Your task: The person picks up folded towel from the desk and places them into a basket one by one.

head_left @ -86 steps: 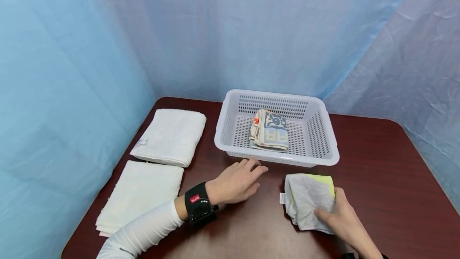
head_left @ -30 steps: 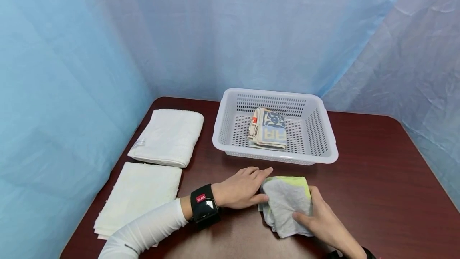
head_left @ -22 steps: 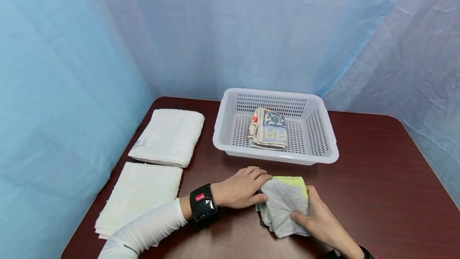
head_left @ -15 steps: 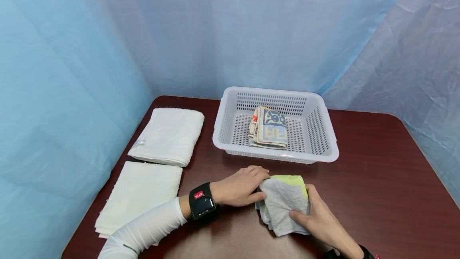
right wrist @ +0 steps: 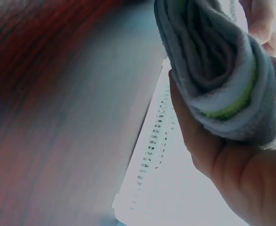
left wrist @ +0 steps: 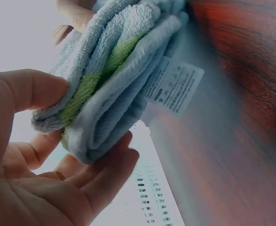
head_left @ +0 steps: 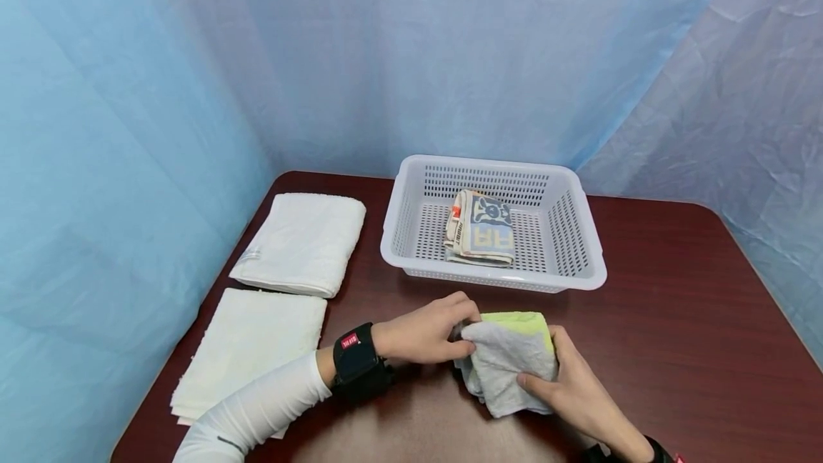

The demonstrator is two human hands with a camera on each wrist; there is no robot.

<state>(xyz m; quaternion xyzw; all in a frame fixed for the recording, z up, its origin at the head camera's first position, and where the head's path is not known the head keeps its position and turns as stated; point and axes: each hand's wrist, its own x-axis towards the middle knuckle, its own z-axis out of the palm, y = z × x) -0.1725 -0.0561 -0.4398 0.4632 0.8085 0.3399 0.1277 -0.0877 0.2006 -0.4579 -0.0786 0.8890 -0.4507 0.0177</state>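
Note:
A folded grey towel (head_left: 511, 359) with a yellow-green band is held between both hands, in front of the basket. My left hand (head_left: 427, 331) pinches its left edge, thumb on top and fingers underneath, as the left wrist view shows. From the right side my right hand (head_left: 572, 391) grips the towel, thumb on the upper face. In the left wrist view the towel's layers (left wrist: 114, 70) show edge-on, and a white care label (left wrist: 175, 86) sticks out. The right wrist view shows the rolled folds of the towel (right wrist: 223, 70) against the palm.
A white perforated basket (head_left: 495, 279) stands behind the hands and holds a folded patterned towel (head_left: 484, 231). Two folded white towels lie at the left, a rear towel (head_left: 308, 241) and a front towel (head_left: 257, 349). All rest on a dark red-brown table (head_left: 675, 306) with light blue curtains behind.
The right hand has brought the grey towel leftward to the left hand. The left hand, earlier beside the basket and then lying on the towel's edge, now pinches that edge.

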